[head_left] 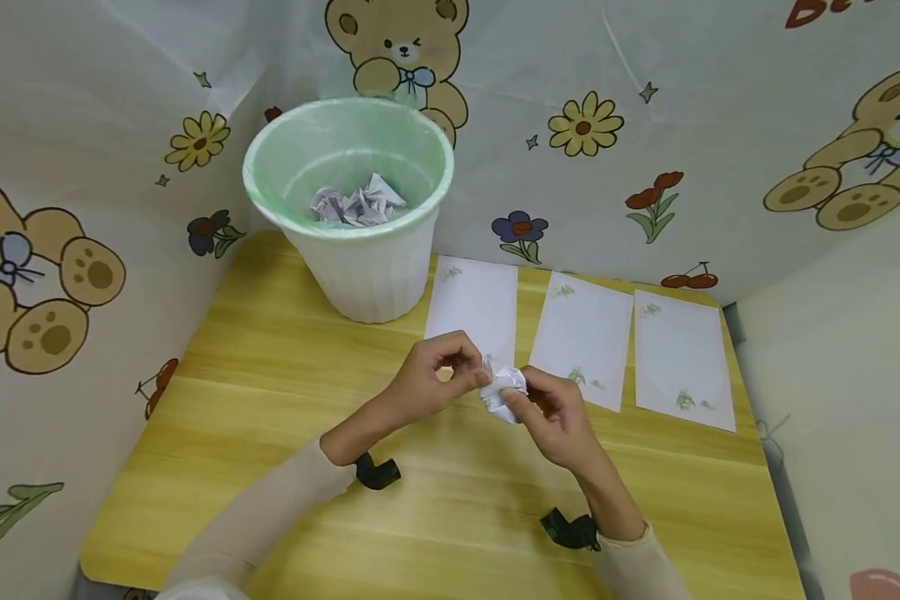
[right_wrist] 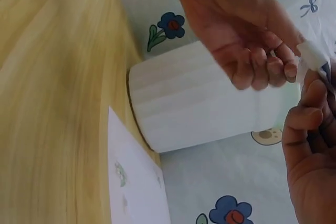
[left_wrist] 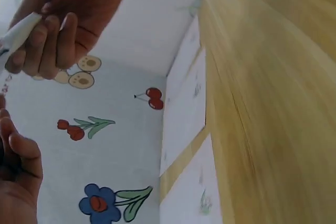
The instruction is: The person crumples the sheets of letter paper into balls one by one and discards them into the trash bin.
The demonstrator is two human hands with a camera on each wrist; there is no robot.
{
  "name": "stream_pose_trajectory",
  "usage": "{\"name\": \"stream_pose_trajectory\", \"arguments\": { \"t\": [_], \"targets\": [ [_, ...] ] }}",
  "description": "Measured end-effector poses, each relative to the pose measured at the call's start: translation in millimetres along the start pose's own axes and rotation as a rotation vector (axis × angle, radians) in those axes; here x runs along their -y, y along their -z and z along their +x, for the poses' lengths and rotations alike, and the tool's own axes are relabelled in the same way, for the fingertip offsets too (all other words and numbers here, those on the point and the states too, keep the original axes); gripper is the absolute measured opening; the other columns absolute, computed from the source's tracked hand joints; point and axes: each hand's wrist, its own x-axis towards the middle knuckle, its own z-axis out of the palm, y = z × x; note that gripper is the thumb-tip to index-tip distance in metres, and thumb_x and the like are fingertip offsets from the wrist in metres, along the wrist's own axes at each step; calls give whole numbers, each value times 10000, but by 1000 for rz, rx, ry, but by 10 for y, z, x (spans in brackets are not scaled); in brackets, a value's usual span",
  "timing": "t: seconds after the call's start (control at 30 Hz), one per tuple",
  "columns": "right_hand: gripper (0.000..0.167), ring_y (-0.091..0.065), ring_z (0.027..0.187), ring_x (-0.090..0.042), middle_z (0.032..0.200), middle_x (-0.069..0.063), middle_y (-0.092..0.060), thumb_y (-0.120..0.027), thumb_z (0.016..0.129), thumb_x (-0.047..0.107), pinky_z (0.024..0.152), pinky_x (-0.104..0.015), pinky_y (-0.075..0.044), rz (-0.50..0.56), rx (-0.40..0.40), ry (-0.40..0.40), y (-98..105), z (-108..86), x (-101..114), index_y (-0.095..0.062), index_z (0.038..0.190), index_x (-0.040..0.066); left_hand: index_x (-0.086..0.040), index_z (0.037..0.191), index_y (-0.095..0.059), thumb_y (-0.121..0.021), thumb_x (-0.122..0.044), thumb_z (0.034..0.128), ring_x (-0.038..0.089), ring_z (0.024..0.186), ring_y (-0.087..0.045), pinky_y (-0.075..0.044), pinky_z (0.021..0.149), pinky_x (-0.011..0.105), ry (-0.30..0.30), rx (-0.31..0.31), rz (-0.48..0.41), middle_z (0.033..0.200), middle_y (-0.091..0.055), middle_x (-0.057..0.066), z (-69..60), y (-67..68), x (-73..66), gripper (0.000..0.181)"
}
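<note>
A crumpled piece of white paper [head_left: 504, 393] is held between both hands above the table. The left hand [head_left: 437, 377] pinches its left edge between thumb and finger. From the other side the right hand [head_left: 558, 417] grips it with thumb and curled fingers. In the left wrist view the right hand [left_wrist: 68, 24] holds the paper [left_wrist: 21, 32], while the left hand [left_wrist: 18, 166] is partly cut off. In the right wrist view the left hand [right_wrist: 241, 30] touches the paper [right_wrist: 314, 56], and the right hand [right_wrist: 315, 156] is below it.
A white bin [head_left: 375, 275] with a green liner stands at the back left, crumpled papers [head_left: 360, 204] inside. Three flat printed sheets [head_left: 476, 300], [head_left: 585, 337], [head_left: 682, 358] lie along the back right of the wooden table [head_left: 270, 400]. A patterned curtain [head_left: 510, 75] hangs behind.
</note>
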Motion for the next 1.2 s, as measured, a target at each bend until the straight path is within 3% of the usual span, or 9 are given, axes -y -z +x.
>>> {"name": "stream_pose_trajectory", "arguments": {
  "t": [0.1, 0.17, 0.2, 0.27, 0.43, 0.7, 0.9, 1.03, 1.2],
  "targets": [
    [208, -536, 616, -57, 734, -78, -633, -624, 991, -136, 533, -229, -502, -45, -23, -43, 11, 32, 0, -717, 962, 48, -100, 1036, -696, -529, -241, 1150, 59, 754, -516, -486, 668, 203, -170, 57, 387, 901, -616, -12, -17, -3, -63, 247],
    [214, -536, 602, -56, 709, -73, -636, -642, 987, -125, 525, -230, -499, -63, -13, -56, 23, 57, 3, -726, 951, 69, -101, 1071, -677, -399, -314, 1185, 56, 755, -501, -465, 675, 185, -239, 91, 536, 929, -604, -19, -21, -11, -105, 368],
    [227, -531, 591, -54, 693, -58, -629, -649, 986, -121, 517, -229, -493, -67, 6, -55, 29, 69, 1, -725, 938, 87, -100, 1069, -665, -393, -319, 1185, 53, 753, -494, -452, 678, 169, -245, 114, 558, 925, -595, -19, -22, -13, -120, 367],
    [245, -521, 580, -51, 668, -38, -613, -659, 993, -105, 511, -229, -480, -74, 53, -59, 42, 91, -11, -718, 906, 116, -112, 1043, -638, -434, -307, 1178, 40, 738, -469, -420, 665, 147, -200, 165, 520, 886, -564, -29, -18, -11, -134, 312],
    [275, -492, 606, -60, 691, -31, -574, -625, 1028, -87, 539, -242, -463, -64, 150, -87, 84, 80, -75, -686, 887, 140, -146, 861, -578, -576, -155, 1115, 19, 672, -405, -372, 632, 161, -21, 240, 237, 736, -473, -38, -3, 12, -77, 255],
    [232, -476, 609, -89, 771, -68, -588, -522, 1082, -77, 547, -236, -461, -123, 123, -66, 39, 74, -91, -679, 1147, 82, -147, 711, -499, -606, -78, 1084, 51, 599, -362, -323, 587, 189, 29, 99, 68, 664, -401, -25, 29, 27, 29, 394],
    [458, -656, 899, -127, 1122, -143, -709, -606, 1002, -133, 809, -217, -577, -146, 4, 93, -12, 70, -117, -577, 1443, -15, -106, 724, -559, -570, -123, 1107, 64, 546, -343, -318, 544, 211, 168, 36, -35, 621, -376, -44, 45, 99, 12, 384],
    [384, -660, 1042, -156, 1207, -190, -699, -738, 962, -74, 921, -222, -577, -96, -14, 239, -42, 69, -183, -671, 1339, -51, -51, 790, -660, -560, -155, 1120, 74, 524, -328, -306, 519, 219, 219, 30, -83, 608, -374, -48, 56, 134, -18, 360],
    [241, -702, 1093, -125, 1121, -161, -747, -792, 971, 96, 956, -205, -598, -56, -82, 329, -75, 108, -250, -781, 1173, -34, -53, 830, -690, -553, -157, 1125, 76, 540, -332, -313, 532, 219, 218, 66, -121, 621, -377, -41, 46, 122, -39, 341]
  ]
}}
